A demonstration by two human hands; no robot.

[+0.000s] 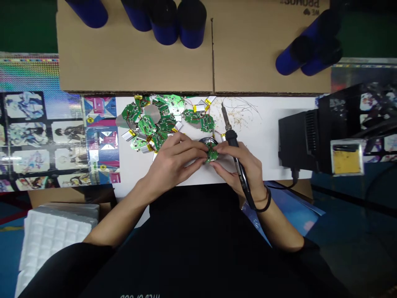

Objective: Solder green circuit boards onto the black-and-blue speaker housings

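Between the fingertips of both hands is a small green circuit board (212,154) with thin wires on it. My left hand (178,157) pinches its left edge. From the other side, my right hand (240,163) grips the board with thumb and finger while a soldering iron (231,134) lies across that hand, tip pointing up and away. A dark round rim (207,140) shows just behind the board, partly covered by the fingers. Left of this, a heap of green circuit boards (156,120) with wired silver battery cells lies on the white sheet (260,124).
Behind the sheet stands a cardboard box (136,66) carrying several blue cylinders (192,29). A black soldering station (297,138) is at the right, beside a holder with a yellow sponge (345,160). Wire scraps (243,107) lie near the iron's tip. White foam trays (56,236) sit low at left.
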